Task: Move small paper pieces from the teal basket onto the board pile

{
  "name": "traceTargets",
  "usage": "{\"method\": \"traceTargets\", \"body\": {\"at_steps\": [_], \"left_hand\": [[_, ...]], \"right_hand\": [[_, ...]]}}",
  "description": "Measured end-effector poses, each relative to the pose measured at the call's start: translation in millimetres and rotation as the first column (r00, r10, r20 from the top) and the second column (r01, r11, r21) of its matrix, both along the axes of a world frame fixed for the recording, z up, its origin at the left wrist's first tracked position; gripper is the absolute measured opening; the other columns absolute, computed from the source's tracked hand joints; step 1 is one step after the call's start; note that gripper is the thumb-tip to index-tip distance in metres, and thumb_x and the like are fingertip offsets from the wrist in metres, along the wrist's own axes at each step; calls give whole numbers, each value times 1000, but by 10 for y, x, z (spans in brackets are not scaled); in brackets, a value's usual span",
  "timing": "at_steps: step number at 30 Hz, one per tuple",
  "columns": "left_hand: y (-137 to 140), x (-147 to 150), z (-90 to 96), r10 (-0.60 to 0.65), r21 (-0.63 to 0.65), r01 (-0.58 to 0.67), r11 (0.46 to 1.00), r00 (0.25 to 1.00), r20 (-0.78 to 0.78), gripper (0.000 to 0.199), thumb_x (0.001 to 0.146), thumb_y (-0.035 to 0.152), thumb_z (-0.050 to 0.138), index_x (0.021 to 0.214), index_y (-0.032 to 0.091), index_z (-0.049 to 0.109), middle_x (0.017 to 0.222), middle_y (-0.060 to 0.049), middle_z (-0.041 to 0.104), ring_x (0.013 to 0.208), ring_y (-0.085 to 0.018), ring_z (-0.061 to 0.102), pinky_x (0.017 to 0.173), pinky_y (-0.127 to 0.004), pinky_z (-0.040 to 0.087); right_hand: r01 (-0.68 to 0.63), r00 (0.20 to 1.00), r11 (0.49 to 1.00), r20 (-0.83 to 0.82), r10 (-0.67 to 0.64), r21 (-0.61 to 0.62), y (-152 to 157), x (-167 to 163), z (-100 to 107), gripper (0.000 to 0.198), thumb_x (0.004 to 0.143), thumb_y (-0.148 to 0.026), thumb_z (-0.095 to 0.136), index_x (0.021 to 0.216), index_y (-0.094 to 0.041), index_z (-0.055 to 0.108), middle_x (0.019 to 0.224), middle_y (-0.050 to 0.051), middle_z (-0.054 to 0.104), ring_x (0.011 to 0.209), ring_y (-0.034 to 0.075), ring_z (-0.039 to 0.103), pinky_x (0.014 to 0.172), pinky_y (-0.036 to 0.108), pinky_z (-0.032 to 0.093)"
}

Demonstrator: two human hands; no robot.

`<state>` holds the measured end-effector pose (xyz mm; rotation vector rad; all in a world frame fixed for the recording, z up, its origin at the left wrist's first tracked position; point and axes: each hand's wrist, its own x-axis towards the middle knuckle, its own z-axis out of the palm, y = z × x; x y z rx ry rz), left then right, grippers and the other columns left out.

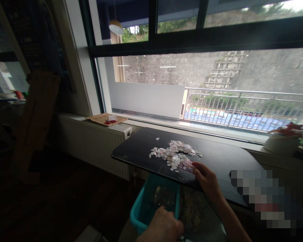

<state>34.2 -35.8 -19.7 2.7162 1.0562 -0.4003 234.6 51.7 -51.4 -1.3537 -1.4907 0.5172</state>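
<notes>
White paper scraps point(171, 153) lie heaped on the black table point(217, 156), below the window point(151, 72). They look light and thin, likely to scatter, so I'd pinch small clumps at their near edge. My right hand point(205, 177) is there, fingers bent; whether they grip any, I can't tell. My left hand point(163, 223) curls over the teal bin point(138, 201), its hold hidden.
</notes>
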Motion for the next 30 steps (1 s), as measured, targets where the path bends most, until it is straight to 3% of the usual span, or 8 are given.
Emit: {"method": "traceTargets", "body": {"at_steps": [15, 22, 30], "left_hand": [[2, -30, -11, 18, 17, -18, 1000, 1000, 11, 15, 82, 14, 58, 89, 12, 72, 85, -15, 71, 81, -30, 68, 81, -39, 49], [9, -49, -62, 17, 39, -18, 999, 999, 46, 14, 83, 18, 58, 87, 15, 71, 85, -12, 71, 78, -28, 68, 80, -38, 48], [18, -55, -166, 25, 49, -28, 998, 997, 68, 12, 80, 20, 59, 84, 17, 70, 82, -11, 70, 75, -27, 67, 76, -36, 46]], "right_hand": [[73, 996, 997, 38, -74, 26, -21, -34, 37, 32, 74, -35, 55, 93, -16, 71, 77, 4, 73, 67, 19, 65, 63, 27, 49], [308, 951, 950, 21, -309, 44, -35, -14, 22, 39, 78, -38, 47, 102, -15, 68, 85, 10, 73, 75, 24, 67, 67, 33, 49], [288, 957, 957, 21, -289, 41, -53, -21, 47, 32, 76, -35, 50, 93, -17, 70, 85, 8, 74, 78, 24, 67, 68, 32, 48]]}}
